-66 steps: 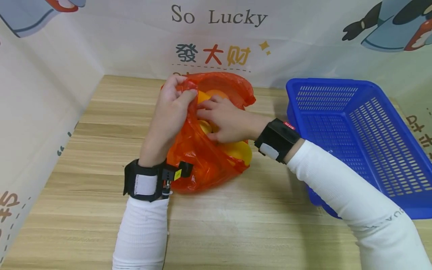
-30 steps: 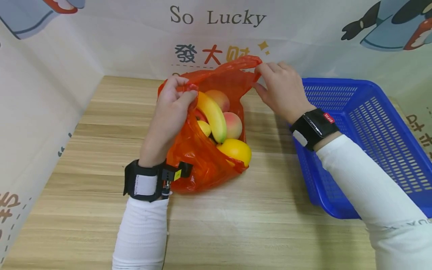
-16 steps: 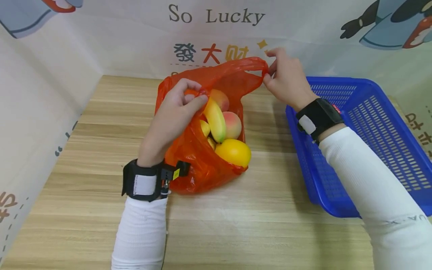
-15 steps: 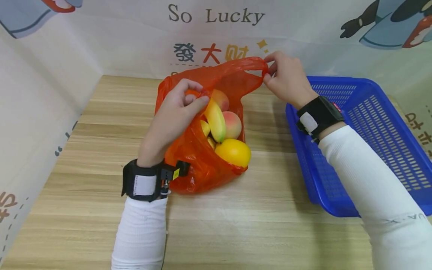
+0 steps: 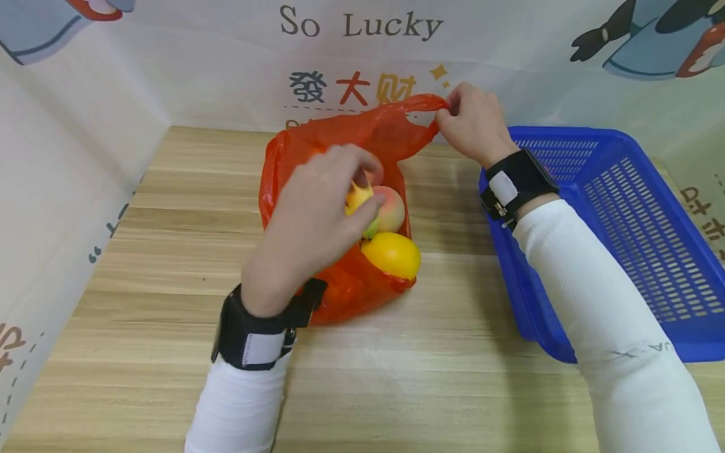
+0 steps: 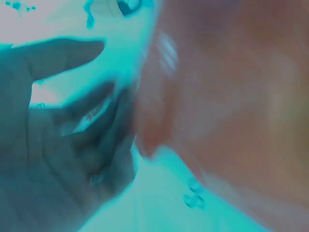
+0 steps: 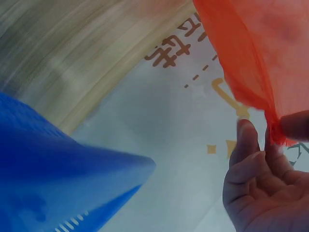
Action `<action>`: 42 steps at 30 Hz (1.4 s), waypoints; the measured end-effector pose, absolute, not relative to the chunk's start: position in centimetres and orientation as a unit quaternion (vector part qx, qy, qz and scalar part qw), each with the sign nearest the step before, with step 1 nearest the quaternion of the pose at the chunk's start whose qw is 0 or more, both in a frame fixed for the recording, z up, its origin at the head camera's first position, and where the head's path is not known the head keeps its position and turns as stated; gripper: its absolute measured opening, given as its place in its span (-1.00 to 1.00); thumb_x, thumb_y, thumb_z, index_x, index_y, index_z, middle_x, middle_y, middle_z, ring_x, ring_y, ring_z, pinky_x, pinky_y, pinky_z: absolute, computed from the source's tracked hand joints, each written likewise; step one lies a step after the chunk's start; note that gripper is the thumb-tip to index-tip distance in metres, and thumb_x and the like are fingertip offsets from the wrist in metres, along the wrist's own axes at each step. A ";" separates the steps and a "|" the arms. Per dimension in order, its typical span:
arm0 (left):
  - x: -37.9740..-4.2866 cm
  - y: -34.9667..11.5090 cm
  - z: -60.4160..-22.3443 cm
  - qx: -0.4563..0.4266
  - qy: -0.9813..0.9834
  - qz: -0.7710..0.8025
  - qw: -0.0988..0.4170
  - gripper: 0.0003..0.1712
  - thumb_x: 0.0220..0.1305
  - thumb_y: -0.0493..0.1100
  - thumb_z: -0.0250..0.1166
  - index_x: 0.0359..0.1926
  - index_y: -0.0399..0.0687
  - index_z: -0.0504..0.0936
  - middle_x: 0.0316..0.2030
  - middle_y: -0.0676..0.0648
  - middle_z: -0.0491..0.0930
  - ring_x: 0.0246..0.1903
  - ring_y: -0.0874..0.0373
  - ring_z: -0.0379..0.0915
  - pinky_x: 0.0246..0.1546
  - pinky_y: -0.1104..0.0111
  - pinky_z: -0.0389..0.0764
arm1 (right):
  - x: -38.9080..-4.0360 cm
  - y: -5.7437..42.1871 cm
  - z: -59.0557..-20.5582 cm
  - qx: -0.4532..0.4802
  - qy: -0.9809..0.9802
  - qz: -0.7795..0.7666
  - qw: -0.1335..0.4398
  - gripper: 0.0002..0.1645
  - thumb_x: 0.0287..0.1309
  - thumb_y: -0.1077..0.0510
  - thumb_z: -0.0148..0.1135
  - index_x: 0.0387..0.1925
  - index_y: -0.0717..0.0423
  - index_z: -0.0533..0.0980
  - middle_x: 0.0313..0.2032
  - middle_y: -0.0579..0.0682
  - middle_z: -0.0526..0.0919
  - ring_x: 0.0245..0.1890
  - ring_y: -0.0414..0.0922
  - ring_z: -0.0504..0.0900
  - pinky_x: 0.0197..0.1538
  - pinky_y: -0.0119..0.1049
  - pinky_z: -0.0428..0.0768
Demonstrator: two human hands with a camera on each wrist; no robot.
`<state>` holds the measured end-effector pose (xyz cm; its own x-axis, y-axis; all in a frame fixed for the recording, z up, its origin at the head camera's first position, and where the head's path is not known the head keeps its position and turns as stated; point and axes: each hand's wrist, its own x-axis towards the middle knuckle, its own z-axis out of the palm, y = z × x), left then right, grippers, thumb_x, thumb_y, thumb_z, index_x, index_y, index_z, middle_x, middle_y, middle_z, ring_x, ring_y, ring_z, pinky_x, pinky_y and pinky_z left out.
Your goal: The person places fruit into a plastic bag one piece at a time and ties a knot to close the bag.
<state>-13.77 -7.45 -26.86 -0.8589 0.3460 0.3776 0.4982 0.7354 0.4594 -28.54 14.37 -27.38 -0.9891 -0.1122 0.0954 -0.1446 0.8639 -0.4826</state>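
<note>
A red plastic bag [image 5: 359, 299] of fruit lies on its side on the table. In its mouth are a peach [image 5: 392, 211], a rounded yellow fruit [image 5: 392, 255] and a banana [image 5: 358, 200], which my left hand mostly covers. That left hand [image 5: 320, 211] hovers over the opening with loosely bent fingers and no visible hold; its wrist view is washed out, with the bag [image 6: 217, 96] beside the fingers. At the upper right, my right hand [image 5: 476, 123] pinches the bag's handle loop between thumb and fingers, which its wrist view also shows on the gathered plastic [image 7: 251, 72].
A blue slotted basket [image 5: 552, 343] stands to the right, under my right forearm. Bare wooden table [image 5: 430, 390] lies in front of the bag and to its left. A printed white cloth [image 5: 226, 69] hangs behind.
My right hand came out from among the fruit, took the bag's far handle and pulled it up and right. My left hand let go of the near edge and moved right over the opening.
</note>
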 end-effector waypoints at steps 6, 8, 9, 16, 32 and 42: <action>-11.7 -3.4 -28.0 -0.299 -0.950 -0.078 -0.032 -0.68 0.23 0.06 0.36 -0.16 -0.06 0.61 -0.31 0.00 0.64 -0.24 0.02 0.56 -0.06 0.18 0.47 | -28.5 14.1 -27.7 0.076 -0.964 0.251 0.041 -0.63 0.33 0.14 -0.07 0.02 0.32 0.43 -0.18 0.23 0.61 -0.31 0.03 0.50 -0.29 -0.28 0.49; -11.3 -2.6 -28.5 -0.280 -0.955 -0.027 -0.098 -0.64 0.18 0.13 0.40 -0.19 -0.01 0.63 -0.27 -0.01 0.65 -0.18 0.00 0.56 0.03 0.15 0.41 | -28.4 13.9 -27.8 0.077 -0.964 0.251 0.038 -0.61 0.34 0.15 -0.07 0.06 0.33 0.43 -0.13 0.25 0.64 -0.27 0.06 0.54 -0.22 -0.23 0.55; -11.2 -2.4 -28.7 -0.268 -0.956 -0.008 -0.120 -0.66 0.17 0.14 0.40 -0.23 0.01 0.63 -0.29 -0.01 0.65 -0.19 -0.01 0.54 0.05 0.15 0.40 | -28.3 13.8 -27.8 0.077 -0.964 0.252 0.035 -0.59 0.35 0.16 -0.07 0.09 0.33 0.43 -0.09 0.26 0.64 -0.24 0.07 0.56 -0.17 -0.20 0.59; -11.4 -2.8 -28.7 -0.245 -0.958 0.016 -0.146 -0.79 0.17 -0.02 0.37 -0.50 0.05 0.57 -0.44 -0.03 0.55 -0.17 -0.05 0.38 0.13 0.05 0.22 | -28.5 13.3 -28.1 0.091 -0.964 0.246 0.037 -0.55 0.34 0.18 -0.10 0.11 0.32 0.52 -0.07 0.27 0.68 -0.17 0.13 0.60 -0.12 -0.15 0.59; -10.9 -4.8 -27.4 -0.279 -0.949 -0.081 -0.120 -0.87 0.23 -0.13 0.25 -0.19 0.15 0.63 -0.38 0.02 0.57 -0.25 -0.01 0.45 0.09 -0.04 0.29 | -28.2 13.5 -28.4 0.093 -0.961 0.258 0.039 -0.57 0.34 0.15 -0.11 0.08 0.29 0.50 -0.12 0.23 0.64 -0.20 0.07 0.54 -0.16 -0.21 0.50; -10.9 -5.4 -27.0 -0.350 -0.918 -0.109 -0.153 -0.77 0.17 -0.31 0.31 -0.23 0.12 0.52 -0.56 0.08 0.43 -0.47 0.13 0.42 -0.34 0.30 0.43 | -28.1 13.6 -28.3 0.089 -0.964 0.249 0.019 -0.54 0.39 0.09 -0.20 0.07 0.29 0.47 -0.20 0.18 0.56 -0.29 0.05 0.48 -0.28 -0.26 0.39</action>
<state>-10.88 -5.42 -26.95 -0.7087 0.6752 -0.2047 0.6082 0.7317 0.3078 -28.09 13.63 -28.30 -0.9834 -0.1618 0.0816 -0.1811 0.8602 -0.4768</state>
